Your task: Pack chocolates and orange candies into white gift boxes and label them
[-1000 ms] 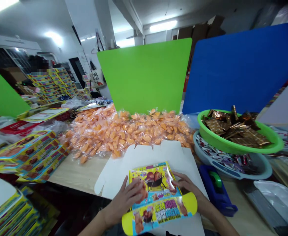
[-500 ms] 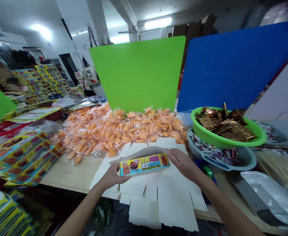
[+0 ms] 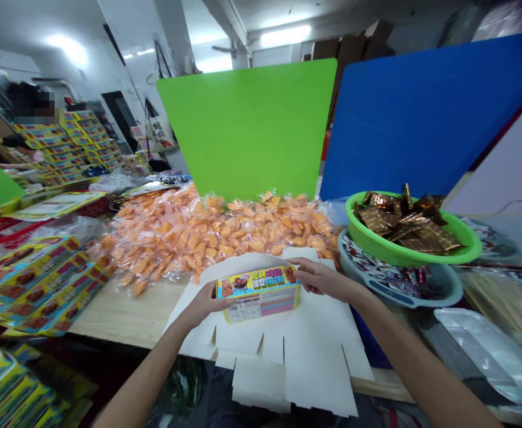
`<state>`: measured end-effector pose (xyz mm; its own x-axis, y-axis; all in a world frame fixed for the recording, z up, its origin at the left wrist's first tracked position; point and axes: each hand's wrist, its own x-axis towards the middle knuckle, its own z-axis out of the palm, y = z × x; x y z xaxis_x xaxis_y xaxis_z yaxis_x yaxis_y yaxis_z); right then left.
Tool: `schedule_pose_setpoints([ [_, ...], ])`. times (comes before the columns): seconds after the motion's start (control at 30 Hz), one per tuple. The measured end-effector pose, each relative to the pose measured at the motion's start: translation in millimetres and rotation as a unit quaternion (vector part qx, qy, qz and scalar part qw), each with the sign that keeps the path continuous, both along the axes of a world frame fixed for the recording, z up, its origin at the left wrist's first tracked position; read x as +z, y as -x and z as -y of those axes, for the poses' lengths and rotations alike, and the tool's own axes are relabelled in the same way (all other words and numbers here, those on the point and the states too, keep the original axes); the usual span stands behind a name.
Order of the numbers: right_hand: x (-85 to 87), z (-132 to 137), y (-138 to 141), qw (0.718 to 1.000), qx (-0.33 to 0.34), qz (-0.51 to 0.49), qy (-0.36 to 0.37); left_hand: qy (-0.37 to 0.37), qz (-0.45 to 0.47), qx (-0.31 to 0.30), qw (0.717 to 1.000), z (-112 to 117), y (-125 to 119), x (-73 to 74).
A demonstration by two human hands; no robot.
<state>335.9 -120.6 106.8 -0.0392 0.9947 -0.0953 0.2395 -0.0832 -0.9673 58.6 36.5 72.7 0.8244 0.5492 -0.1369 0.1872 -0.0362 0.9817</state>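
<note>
The left hand (image 3: 203, 307) is grasping a yellow-and-blue oblong cardboard box (image 3: 261, 292), its length running crosswise to the right hand (image 3: 326, 278), which is touching its right end, grip unclear.

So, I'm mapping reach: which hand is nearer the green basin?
Right. The right hand is at the right end of the printed box, left of the green basin and apart from it. The left hand, at the box's left end, is farther away.
</note>
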Motion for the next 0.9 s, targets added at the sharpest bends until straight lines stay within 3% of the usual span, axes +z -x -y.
schedule_pose_setpoints([
  [0.1, -15.9, 6, 4, 0.997, -0.040, 0.055, -0.037, -0.001, 0.003, 0.039, 0.999, 2, 1, -6.5],
  [0.23, -48.6, 6, 12, 0.976, -0.098, 0.140, -0.137, 0.001, 0.066, 0.109, 0.992, 17, -2, -18.1],
  [0.37, -70.9, 1, 17, 0.965, -0.131, 0.129, -0.185, 0.023, 0.157, 0.155, 0.975, 36, -8, -30.3],
  [0.43, -74.9, -1, 17, 0.967, -0.129, 0.124, -0.181, 0.022, 0.164, 0.174, 0.971, 34, -4, -30.2],
  [0.5, -75.9, -1, 16, 0.970, -0.124, 0.122, -0.171, -0.021, 0.101, 0.168, 0.980, 21, 6, -20.0],
  [0.57, -75.2, -1, 14, 0.971, -0.124, 0.120, -0.164, -0.100, -0.011, 0.123, 0.987, 1, 18, 1.0],
  [0.6, -74.5, -1, 13, 0.972, -0.123, 0.122, -0.161, -0.155, -0.078, 0.078, 0.982, -10, 23, 14.4],
  [0.67, -73.0, -1, 13, 0.972, -0.120, 0.126, -0.157, -0.194, -0.134, 0.030, 0.971, -31, 27, 42.2],
  [0.77, -71.2, -1, 15, 0.974, -0.122, 0.124, -0.148, -0.269, -0.241, -0.083, 0.929, -51, 15, 73.8],
  [0.83, -70.7, -1, 16, 0.974, -0.128, 0.119, -0.143, -0.304, -0.275, -0.113, 0.905, -56, 2, 83.9],
  [0.9, -70.6, -1, 17, 0.974, -0.129, 0.115, -0.143, -0.329, -0.272, -0.097, 0.899, -56, -8, 86.5],
])
